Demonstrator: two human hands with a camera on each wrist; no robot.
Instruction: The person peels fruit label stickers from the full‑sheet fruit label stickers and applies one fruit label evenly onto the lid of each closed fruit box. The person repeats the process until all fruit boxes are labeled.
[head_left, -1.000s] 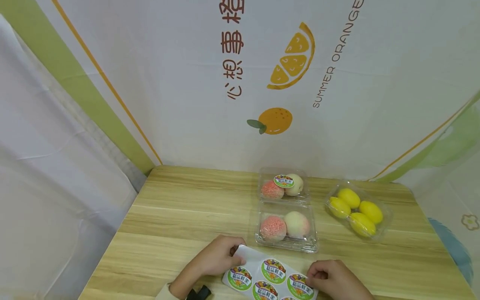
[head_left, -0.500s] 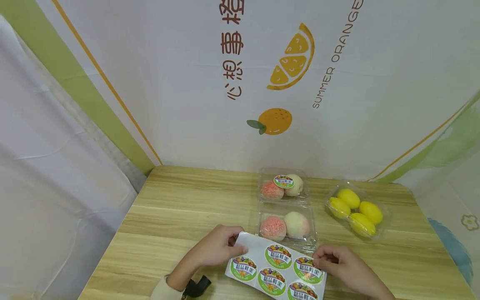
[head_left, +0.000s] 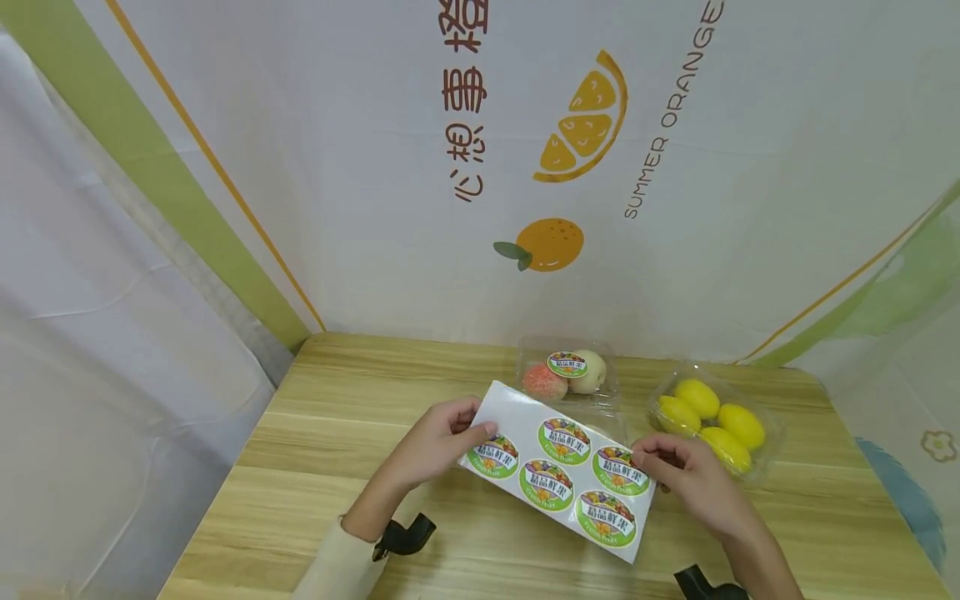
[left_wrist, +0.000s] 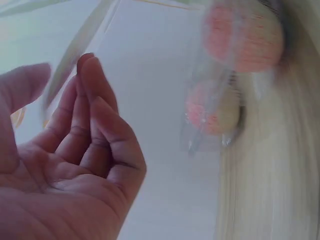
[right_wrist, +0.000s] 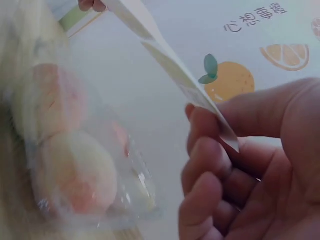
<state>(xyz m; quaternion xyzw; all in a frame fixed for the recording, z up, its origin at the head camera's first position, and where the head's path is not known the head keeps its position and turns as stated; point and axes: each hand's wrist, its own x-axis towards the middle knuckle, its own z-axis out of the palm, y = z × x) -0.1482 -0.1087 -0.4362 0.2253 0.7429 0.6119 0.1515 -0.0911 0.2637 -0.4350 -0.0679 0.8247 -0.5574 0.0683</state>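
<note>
Both hands hold a white sticker sheet (head_left: 517, 408) with several round green fruit labels, raised and tilted over the table. My left hand (head_left: 438, 442) pinches its upper left edge, thumb on the printed face and fingers behind. My right hand (head_left: 693, 479) pinches the right edge; the right wrist view shows the sheet (right_wrist: 172, 57) nearly edge-on between thumb and fingers. In the left wrist view the fingers of my left hand (left_wrist: 95, 150) are curled, the thumb apart. Behind the sheet, a clear clamshell box (right_wrist: 135, 200) of peaches is partly hidden.
Another clear box (head_left: 525, 346) of peaches at the back bears a fruit label (head_left: 567, 363). To its right lies a clear box (head_left: 772, 417) of several lemons (head_left: 742, 423). A printed cloth (head_left: 390, 250) hangs behind the wooden table (head_left: 337, 417).
Both hands have lifted the sticker sheet up and forward from the table's near edge. It now covers most of the front peach box in the head view.
</note>
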